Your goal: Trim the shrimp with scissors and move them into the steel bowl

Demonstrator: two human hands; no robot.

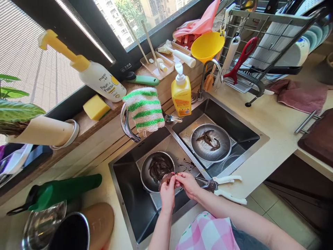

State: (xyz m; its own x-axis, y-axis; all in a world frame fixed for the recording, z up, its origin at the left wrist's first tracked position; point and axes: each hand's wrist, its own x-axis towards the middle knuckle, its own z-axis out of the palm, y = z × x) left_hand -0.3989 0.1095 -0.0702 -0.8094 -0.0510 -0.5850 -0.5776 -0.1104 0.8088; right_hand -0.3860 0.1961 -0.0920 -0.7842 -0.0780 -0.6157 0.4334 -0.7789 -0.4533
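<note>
My left hand (168, 191) is closed around a dark shrimp (166, 178), held over the front edge of the left sink basin. Thumb and fingertips of my right hand (187, 184) pinch at the same shrimp's near end, touching the left fingers. Just behind my hands, a round metal strainer (144, 173) in the left basin holds a heap of dark shrimp (159, 167). In the right basin a second mesh strainer (196, 152) holds a few shrimp (208, 139). White-handled kitchen scissors (226, 187) lie across the sink's front edge, beside my right wrist.
A chrome faucet (126, 121) with a striped cloth (145, 109) over it rises behind the left basin. A yellow soap bottle (181, 95) stands by a thin tap (212, 66). A dish rack (270, 45) is at right; a green bottle (67, 191) lies at left.
</note>
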